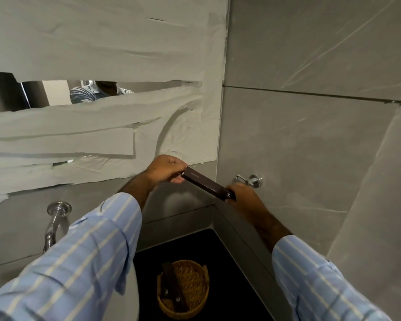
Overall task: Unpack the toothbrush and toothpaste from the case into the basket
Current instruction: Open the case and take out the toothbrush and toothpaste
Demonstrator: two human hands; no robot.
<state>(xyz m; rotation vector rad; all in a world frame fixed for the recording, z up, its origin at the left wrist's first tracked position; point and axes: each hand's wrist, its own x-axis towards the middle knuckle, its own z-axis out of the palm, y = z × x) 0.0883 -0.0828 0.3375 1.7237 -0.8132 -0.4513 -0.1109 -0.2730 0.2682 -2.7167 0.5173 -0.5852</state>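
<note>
Both hands hold one long, dark case (208,183) up in front of the wall, well above the desk (218,246). The left hand (166,169) pinches the upper-left end, its fingers (177,179) wrapped closely round that end, thumb side on top; the right hand (241,195) closes round the lower-right end, where a small round emblem shows. The case's long axis runs on a slant from the left fingers down to the right fingers, so each hand has one end and neither is nearer the whole. That upper-left end seems to be the one being worked open, judging by how the left fingers nip at its edge, but whether a flap is already lifted cannot be told. No toothbrush or toothpaste shows outside the case, so they are presumably inside it. The basket (195,306), round and woven, sits on the dark desk far below both hands, nearly straight down from the left fingers and down and to the left of the right ones. In it lie two dark flat boxes (171,286) leaning against the left wall of the basket; what they contain cannot be seen. The coming move likely turns on drawing the contents out along the case's slant, then lowering them to the basket.
</note>
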